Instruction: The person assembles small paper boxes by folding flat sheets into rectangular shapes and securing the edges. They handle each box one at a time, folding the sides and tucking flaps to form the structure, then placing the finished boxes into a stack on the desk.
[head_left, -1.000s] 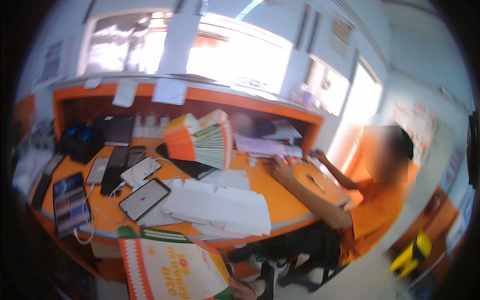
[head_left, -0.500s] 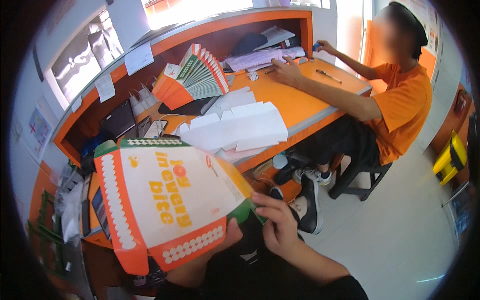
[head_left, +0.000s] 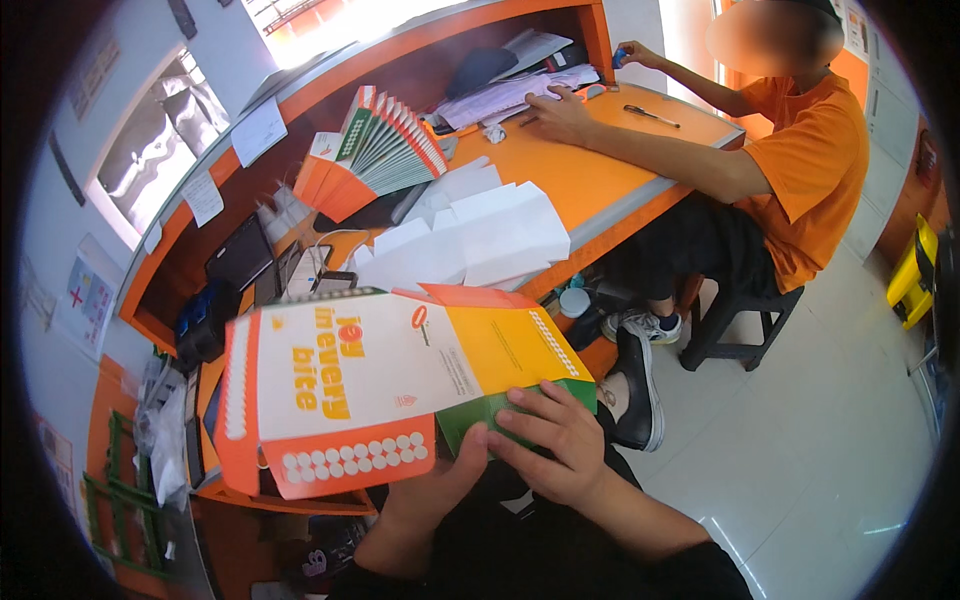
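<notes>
Head view, one camera. Landmark: the orange desk (head_left: 600, 187).

Two hands of yours are showing, both in front of the desk's near edge. Between them and the desk you are holding one printed carton (head_left: 375, 385), flaps jutting out, coloured white, yellow, orange and green; whether it is touching the desk, I cannot tell. Your left hand (head_left: 430, 490) is gripping it at the green panel, thumb lying on top, the other fingers hiding beneath. Your right hand (head_left: 560, 445) is resting its fingers, slightly spread, on the same green panel; its thumb is hiding, so I cannot tell whether it is pinching.

On the desk, one fanned bundle of folded cartons (head_left: 350, 175) is standing, too tightly packed for counting. Nearer the desk's front edge, white card sheets (head_left: 510, 235) are overlapping, number unclear. One pen (head_left: 652, 117) is lying toward the desk's right end. Two larger paper sheets (head_left: 258, 133) are hanging from the desk's raised back.

At the desk's right end, one co-worker (head_left: 815, 180) in an orange shirt is sitting on one black stool (head_left: 740, 325), one hand holding one small blue thing (head_left: 619, 56) above the desk.
</notes>
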